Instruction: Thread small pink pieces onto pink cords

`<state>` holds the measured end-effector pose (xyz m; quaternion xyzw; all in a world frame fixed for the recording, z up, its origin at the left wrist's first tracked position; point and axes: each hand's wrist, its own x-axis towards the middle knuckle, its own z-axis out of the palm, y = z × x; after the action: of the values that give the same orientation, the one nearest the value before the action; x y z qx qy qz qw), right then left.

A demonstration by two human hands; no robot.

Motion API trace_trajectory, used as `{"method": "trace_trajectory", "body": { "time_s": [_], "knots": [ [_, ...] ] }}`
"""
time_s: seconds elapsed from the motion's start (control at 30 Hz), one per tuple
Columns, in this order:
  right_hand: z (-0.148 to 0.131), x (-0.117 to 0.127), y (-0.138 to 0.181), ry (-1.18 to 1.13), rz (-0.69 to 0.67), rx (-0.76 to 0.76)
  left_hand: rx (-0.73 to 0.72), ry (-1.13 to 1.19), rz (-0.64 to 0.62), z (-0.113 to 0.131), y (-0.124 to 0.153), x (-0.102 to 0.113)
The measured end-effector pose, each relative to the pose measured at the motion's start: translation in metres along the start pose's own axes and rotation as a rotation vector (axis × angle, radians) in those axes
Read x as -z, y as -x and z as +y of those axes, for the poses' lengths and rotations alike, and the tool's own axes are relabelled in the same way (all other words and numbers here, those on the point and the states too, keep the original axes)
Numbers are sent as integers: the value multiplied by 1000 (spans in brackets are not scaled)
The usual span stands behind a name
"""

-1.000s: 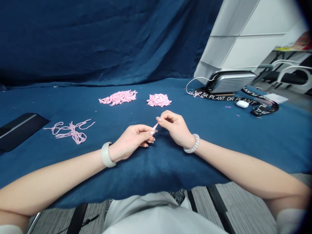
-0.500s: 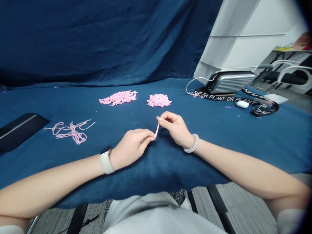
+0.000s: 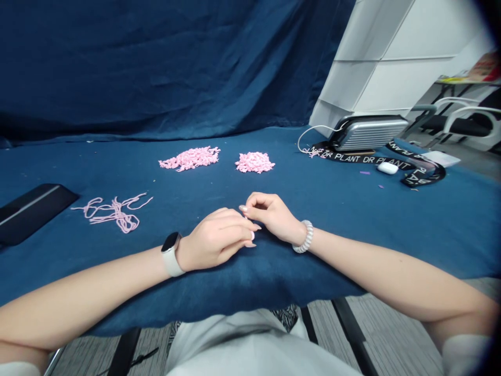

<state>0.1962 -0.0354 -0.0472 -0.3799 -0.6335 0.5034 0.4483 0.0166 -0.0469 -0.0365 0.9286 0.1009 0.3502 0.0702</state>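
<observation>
Dark blue curtain (image 3: pixel 176 68) behind, white panels (image 3: pixel 407 81) at right, white-armed chair (image 3: pixel 472 124) beyond, grey striped floor (image 3: pixel 395 334) below

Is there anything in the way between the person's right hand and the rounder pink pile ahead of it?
Nothing visible: just blue cloth lies between the right hand and that pink pile.

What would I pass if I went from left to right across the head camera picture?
Black thing → loose pink strings → bigger pink pile → smaller pink pile → bracelet on the right wrist → silver case.
</observation>
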Motion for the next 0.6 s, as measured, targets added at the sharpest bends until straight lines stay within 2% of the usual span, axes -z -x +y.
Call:
{"method": "trace_trajectory", "body": {
  "time_s": [0.27,0.33,0.43,0.53,0.6],
  "knots": [
    [3,0,-4,-50,7,-22,63,1,187,-4,-5,4],
    [5,0,-4,-48,24,-22,116,16,228,-5,-7,5],
    [5,0,-4,-52,66,-25,365,118,263,-6,-10,5],
    [5,0,-4,-55,120,-14,720,383,251,-7,-14,3],
    [5,-1,-4,-52,146,5,889,589,250,-10,-14,0]
  ]
}}
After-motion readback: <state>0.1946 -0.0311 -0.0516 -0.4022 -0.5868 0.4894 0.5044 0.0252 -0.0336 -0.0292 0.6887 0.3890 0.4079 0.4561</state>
